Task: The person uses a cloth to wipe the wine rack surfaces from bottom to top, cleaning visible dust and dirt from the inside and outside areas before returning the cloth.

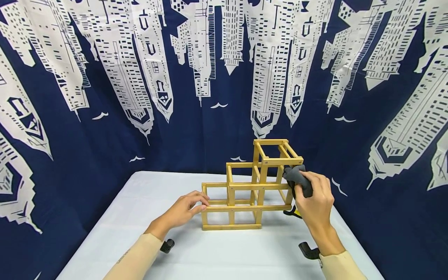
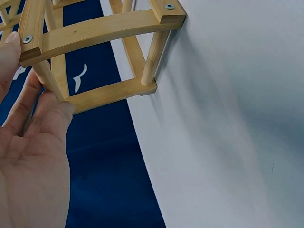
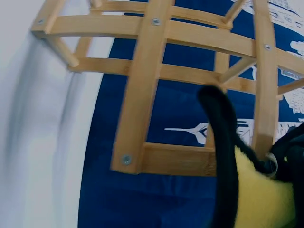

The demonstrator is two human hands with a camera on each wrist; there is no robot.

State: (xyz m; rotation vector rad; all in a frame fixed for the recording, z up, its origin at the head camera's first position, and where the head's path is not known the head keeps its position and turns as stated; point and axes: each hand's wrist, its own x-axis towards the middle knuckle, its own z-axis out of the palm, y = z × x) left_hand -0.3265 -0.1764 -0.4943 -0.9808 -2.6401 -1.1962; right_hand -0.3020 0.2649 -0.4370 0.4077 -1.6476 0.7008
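Observation:
A stepped rack of light wooden slats and dowels [image 1: 245,186] stands on the white table. My left hand [image 1: 187,208] grips its left end; in the left wrist view, the thumb and fingers lie about a corner with a dowel [image 2: 50,80]. At the upper right side of the rack, my right hand [image 1: 316,198] holds a soft, bunched dark grey thing [image 1: 297,177] that looks like fabric. A black-and-yellow piece [image 3: 261,199] hangs in front of the slats in the right wrist view; whether it joins the grey bundle cannot be told. My right fingers are hidden there.
The white table [image 1: 147,194] extends around the rack. Behind it hangs a dark blue curtain [image 1: 210,136] printed with upside-down white buildings. Black pieces show beside the left wrist [image 1: 167,245] and the right wrist [image 1: 308,251].

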